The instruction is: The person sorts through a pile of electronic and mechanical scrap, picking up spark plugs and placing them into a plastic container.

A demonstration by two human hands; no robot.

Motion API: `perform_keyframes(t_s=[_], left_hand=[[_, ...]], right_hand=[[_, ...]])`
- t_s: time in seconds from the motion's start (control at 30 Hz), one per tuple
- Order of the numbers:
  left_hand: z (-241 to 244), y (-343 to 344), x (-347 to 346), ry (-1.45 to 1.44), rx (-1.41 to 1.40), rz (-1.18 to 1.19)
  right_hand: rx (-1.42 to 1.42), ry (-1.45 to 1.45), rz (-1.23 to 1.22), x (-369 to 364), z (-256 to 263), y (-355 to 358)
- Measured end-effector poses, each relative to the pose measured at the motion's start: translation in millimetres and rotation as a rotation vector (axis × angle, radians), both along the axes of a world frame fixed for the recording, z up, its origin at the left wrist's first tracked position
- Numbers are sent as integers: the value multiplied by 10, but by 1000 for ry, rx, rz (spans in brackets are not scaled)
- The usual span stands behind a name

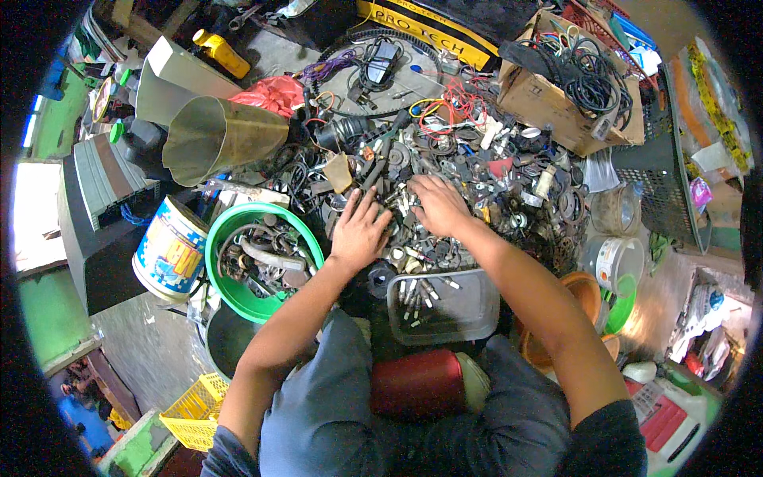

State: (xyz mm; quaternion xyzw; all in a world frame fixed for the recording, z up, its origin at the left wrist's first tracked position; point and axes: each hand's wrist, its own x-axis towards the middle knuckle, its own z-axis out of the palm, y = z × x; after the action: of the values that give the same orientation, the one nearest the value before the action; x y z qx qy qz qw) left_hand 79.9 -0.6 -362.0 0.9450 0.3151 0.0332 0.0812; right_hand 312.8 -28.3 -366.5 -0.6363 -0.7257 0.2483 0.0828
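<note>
A wide heap of small used metal and plastic parts (441, 161) spreads before me. My left hand (360, 232) lies palm down on its near left side, fingers apart, with nothing seen in it. To its right, my right hand (438, 206) reaches into the heap with bent fingers. Its fingertips are partly hidden among the parts, so whether it pinches something is unclear. Just below the hands sits a clear plastic tub (477, 310) holding several spark plugs (420, 295). A green-rimmed basin (220, 238) full of worn parts and a grey handle-shaped piece stands left of my left forearm.
A paint bucket (170, 250) and a yellowish, open-ended plastic container (197, 140) stand at left. At the back right, a cardboard box (542, 113) overflows with black cables. Clear jars (617, 208) and orange bowls (581, 292) line the right. A yellow basket (194, 411) is at lower left.
</note>
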Motion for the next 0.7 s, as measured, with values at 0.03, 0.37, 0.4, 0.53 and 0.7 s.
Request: perform_keyframes(t_s=[0.03,0.37,0.4,0.53,0.7], left_hand=[[31,5,-43,-3,9,19],[47,15,-76,33,-20,152],[46,17,-73,22,-23,172],[26,25,-35,35,-20,232],[18,13,-37,25,-29,297]], right_hand=[[17,1,-12,-8,-24,-4],[79,-171,83,-102,8,-64],[104,-178,73,-117,-10,-88],[125,-228,84,-121,-41,-95],[49,-311,114,-159,-31,-19]])
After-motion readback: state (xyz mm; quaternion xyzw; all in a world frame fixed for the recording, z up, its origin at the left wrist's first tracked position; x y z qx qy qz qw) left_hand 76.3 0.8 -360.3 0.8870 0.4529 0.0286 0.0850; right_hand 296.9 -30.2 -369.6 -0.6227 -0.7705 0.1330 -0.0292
